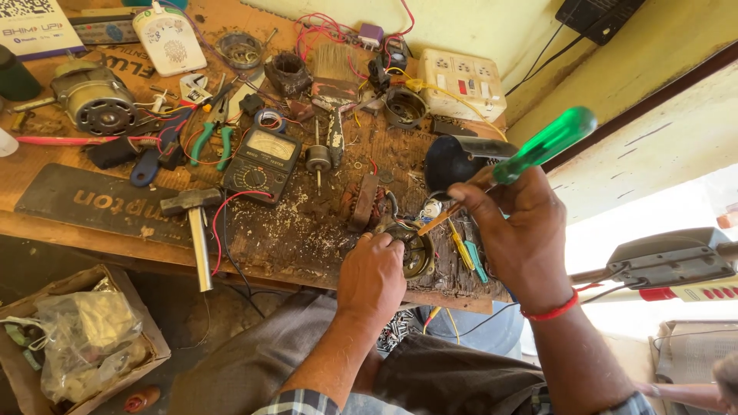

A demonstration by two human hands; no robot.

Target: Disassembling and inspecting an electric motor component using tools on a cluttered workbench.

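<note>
Cluttered workbench (92, 207), left hand (372, 270) gripping one motor part (415, 253), right hand (519, 230) holding one green-handled screwdriver (523, 157)

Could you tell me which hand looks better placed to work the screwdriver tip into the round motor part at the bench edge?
Probably the right hand: it already grips the green-handled screwdriver, whose tip slants down toward the round motor part. The left hand rests on that part, apparently steadying it.

A hammer (196, 223) lies left of the multimeter (263, 161), pliers (209, 138) behind it on the workbench (300, 238).
</note>
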